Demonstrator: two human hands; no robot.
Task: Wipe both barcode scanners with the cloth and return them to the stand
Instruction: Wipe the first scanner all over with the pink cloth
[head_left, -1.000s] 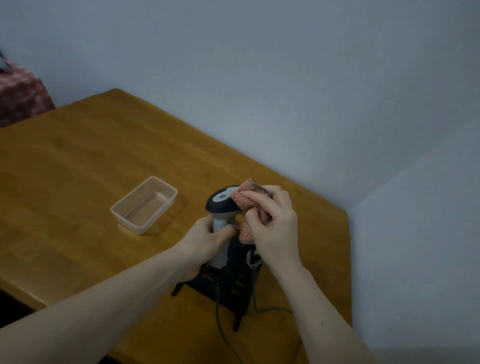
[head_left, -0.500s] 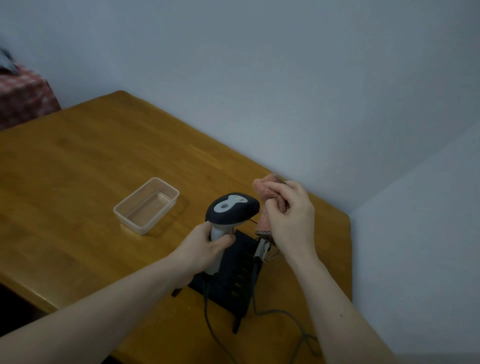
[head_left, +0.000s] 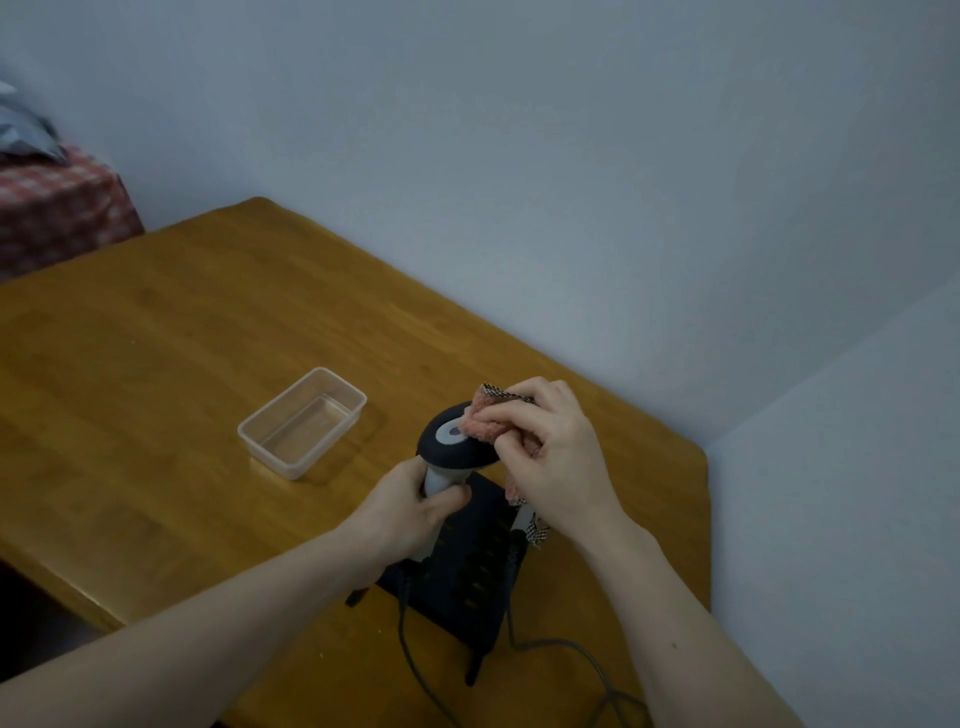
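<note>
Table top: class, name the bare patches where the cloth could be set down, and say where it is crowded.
Bare wood lies left of the clear plastic tub, and between the tub and the wall. The near right corner is crowded: the black stand, its cables, both hands, the scanner and the cloth fill it.

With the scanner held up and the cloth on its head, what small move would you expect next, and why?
Probably a short stroke of the pink cloth across the dark head of the barcode scanner. The left hand grips the grey handle above the black stand, and the right hand presses the bunched cloth on only the head's far side, leaving the near part uncovered.
</note>
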